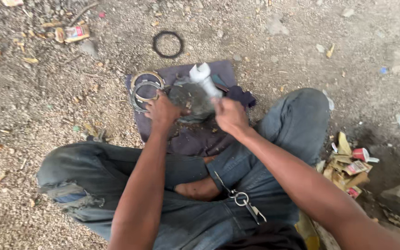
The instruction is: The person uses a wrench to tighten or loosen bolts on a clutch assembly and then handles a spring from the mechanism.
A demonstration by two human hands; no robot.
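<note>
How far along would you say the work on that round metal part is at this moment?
Done: metal rings lie stacked on the dark cloth; a black ring lies on the dirt. In hand: left hand steadies the round metal part, right hand grips a white tool. Rings remain off.

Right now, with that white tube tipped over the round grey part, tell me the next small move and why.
Probably squeeze gently. The right hand holds the white tube tilted over the round grey part, which the left hand steadies on the dark cloth. Blur hides whether anything has come out.
</note>
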